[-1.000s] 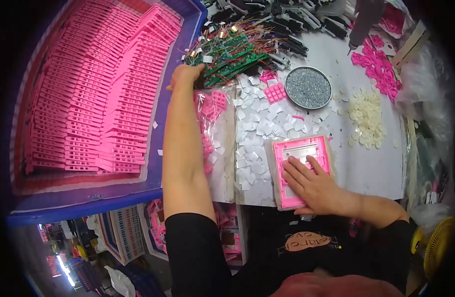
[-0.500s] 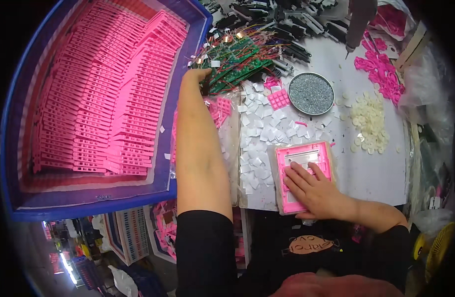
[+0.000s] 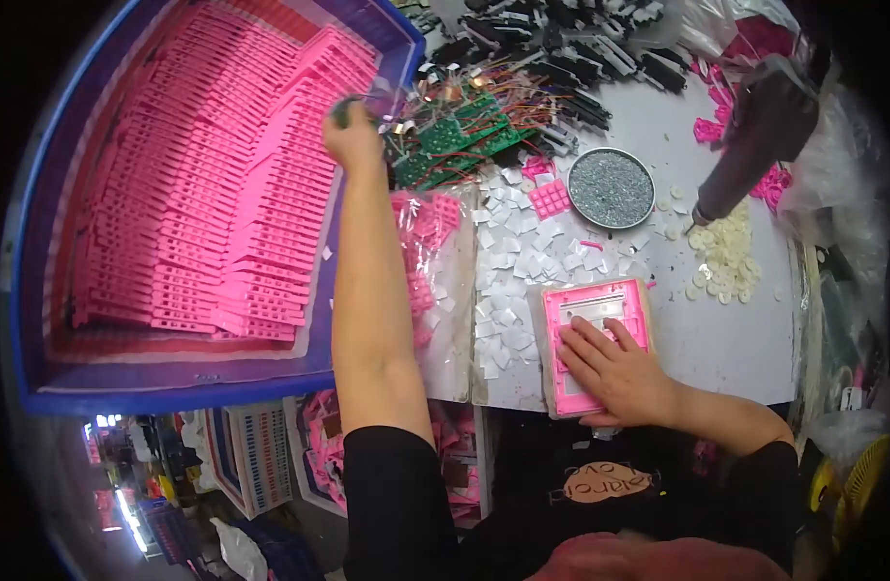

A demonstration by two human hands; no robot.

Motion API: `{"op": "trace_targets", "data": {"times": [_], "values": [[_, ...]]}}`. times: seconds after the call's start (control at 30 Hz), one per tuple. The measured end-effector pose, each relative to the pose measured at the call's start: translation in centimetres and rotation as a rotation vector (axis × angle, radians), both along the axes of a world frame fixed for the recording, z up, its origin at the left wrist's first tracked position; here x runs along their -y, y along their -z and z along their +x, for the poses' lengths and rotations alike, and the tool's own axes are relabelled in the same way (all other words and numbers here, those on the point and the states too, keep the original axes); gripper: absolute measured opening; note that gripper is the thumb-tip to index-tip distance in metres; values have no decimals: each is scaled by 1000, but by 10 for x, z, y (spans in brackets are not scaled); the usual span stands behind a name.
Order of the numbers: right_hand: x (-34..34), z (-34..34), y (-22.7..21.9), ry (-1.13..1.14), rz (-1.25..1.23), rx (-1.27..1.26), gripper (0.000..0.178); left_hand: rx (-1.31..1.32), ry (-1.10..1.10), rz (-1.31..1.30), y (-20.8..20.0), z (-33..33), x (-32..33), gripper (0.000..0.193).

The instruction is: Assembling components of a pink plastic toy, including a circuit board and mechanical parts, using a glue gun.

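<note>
My left hand (image 3: pixel 356 140) is raised at the right rim of the blue crate, its fingers closed on a green circuit board (image 3: pixel 346 110), blurred and mostly hidden by the fingers. Just to its right lies a pile of green circuit boards (image 3: pixel 460 136) with thin coloured wires. My right hand (image 3: pixel 624 378) rests flat, fingers spread, over a pink plastic casing (image 3: pixel 553 373). That casing lies open side up on a pale pad at the table's front edge, with a clear window strip beyond my fingertips.
The blue crate (image 3: pixel 174 399) on the left holds rows of pink casings (image 3: pixel 198 194). White paper squares (image 3: pixel 508 257), a round tin (image 3: pixel 611 188) of small screws and cream discs (image 3: pixel 724 257) lie on the table. A dark power screwdriver (image 3: pixel 760 131) hangs over the right side.
My left hand has moved left from the board pile to the crate rim, now with a board in it. The screwdriver has swung lower and nearer. My right hand stays put.
</note>
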State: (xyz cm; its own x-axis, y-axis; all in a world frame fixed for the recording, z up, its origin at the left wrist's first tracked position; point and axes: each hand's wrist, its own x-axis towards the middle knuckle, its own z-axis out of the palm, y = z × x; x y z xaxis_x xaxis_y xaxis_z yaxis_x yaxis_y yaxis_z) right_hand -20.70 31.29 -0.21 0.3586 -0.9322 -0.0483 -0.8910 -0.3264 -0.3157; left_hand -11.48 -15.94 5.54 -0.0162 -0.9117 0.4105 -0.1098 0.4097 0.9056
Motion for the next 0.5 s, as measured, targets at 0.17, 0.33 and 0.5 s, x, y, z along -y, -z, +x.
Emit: {"op": "trace_targets", "data": {"times": [0.17, 0.33, 0.5], "values": [[-1, -9, -20, 6, -275, 324, 77, -665, 281, 270, -73, 63, -59, 27], [21, -10, -39, -54, -255, 954, 53, -172, 327, 7, -63, 88, -198, 36], [64, 24, -59, 175, 149, 1708, 41, 371, 252, -598, -30, 80, -281, 27]]}}
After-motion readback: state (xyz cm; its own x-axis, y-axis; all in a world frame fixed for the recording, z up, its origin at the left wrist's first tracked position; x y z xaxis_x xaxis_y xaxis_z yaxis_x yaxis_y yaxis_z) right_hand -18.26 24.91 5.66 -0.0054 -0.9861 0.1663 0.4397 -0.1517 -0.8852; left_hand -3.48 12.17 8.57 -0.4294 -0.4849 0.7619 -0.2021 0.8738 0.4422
